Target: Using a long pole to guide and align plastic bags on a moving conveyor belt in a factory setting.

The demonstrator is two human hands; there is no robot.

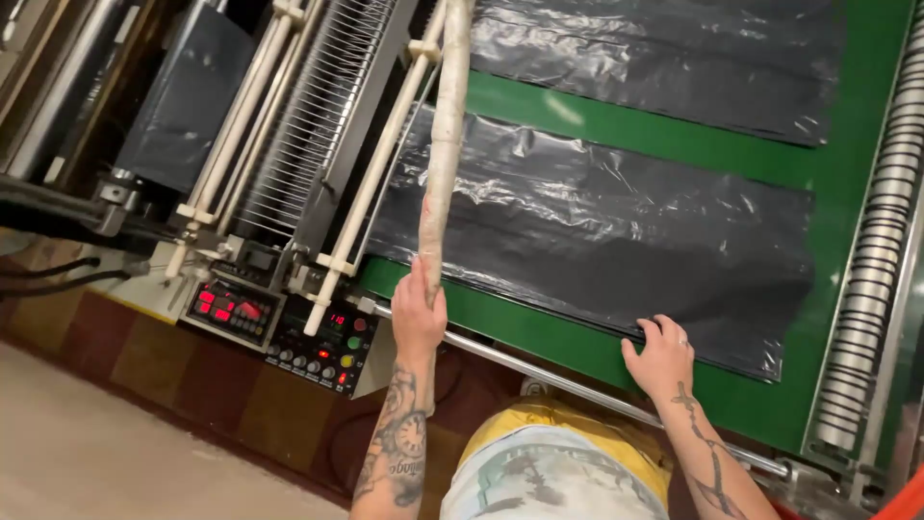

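The left hand (418,313) is clenched around the lower end of a long pale stick (445,144), which rises from the fist and leans slightly to the right, crossing over the near black plastic sheet (597,241) and running out of the top of the picture. The right hand (660,354) is released, its fingers (651,329) spread and resting on the near edge of that same sheet, gripping nothing. The sheet lies flat and wrinkled on a green belt (674,144), and a second black sheet (654,58) lies farther up the belt, apart from the first. A steel rail (539,371) runs along the belt's near side, just below both hands. To the left of the stick stands a control panel (279,327) with red lit displays and coloured buttons. A ribbed roller (876,241) runs along the belt's right edge.
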